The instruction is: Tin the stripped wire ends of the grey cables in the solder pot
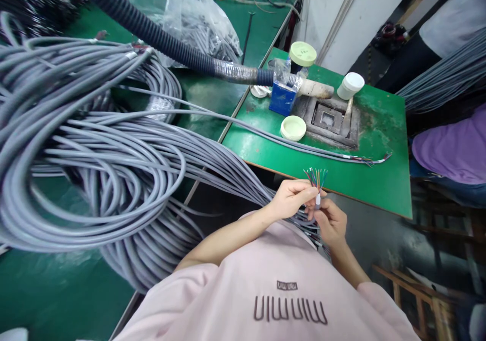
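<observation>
My left hand [290, 197] and my right hand [331, 220] meet in front of my chest, both closed on the stripped end of a grey cable [318, 199]. Thin coloured wires [316, 176] fan upward out of the cable end, above my fingers. My left fingers pinch at the base of those wires; my right hand grips the sheath just below. The cable trails back to a large coil of grey cables [94, 169] piled on the green bench at my left.
A small green table [379, 128] ahead carries a metal solder pot [329, 118], a blue box [282, 97], a pale green lid [293, 128], two jars [302, 54] and two loose cables [304, 146]. A corrugated black hose [159, 37] crosses above. A person in purple [451, 148] sits at right.
</observation>
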Tool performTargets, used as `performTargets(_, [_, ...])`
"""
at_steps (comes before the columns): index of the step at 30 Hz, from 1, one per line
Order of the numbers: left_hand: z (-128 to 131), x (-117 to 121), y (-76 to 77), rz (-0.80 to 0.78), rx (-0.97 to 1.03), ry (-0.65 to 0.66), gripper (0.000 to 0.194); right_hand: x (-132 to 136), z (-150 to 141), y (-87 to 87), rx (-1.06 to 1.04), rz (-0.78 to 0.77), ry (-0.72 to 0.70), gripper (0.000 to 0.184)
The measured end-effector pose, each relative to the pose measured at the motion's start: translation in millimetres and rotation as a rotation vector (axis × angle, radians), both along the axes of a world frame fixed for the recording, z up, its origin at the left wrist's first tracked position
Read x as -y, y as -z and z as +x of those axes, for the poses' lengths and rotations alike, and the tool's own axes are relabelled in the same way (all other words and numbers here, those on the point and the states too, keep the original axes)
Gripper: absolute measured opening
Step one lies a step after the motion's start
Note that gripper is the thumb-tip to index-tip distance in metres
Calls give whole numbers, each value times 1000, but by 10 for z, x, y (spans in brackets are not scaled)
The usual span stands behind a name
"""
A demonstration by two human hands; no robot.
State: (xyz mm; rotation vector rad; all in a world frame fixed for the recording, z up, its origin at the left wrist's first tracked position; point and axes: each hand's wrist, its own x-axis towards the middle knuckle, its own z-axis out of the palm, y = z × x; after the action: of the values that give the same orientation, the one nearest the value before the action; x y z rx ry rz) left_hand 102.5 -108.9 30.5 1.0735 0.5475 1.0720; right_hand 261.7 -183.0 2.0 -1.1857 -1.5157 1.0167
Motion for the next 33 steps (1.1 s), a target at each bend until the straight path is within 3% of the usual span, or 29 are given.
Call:
performTargets(22, [16,26,10,-83,12,14,50,-8,-21,-43,16,-4,-2,9])
performTargets(26, [40,2,70,-131,66,29,38,-17,-42,-62,34,-22,31,10])
performTargets(28, [48,-17,113,-153,116,-40,37,-25,-58,-71,49,-42,69,9])
performTargets(33, [-12,-17,96,-76,119,-393,28,-50,-94,-89,80,-100,115,10])
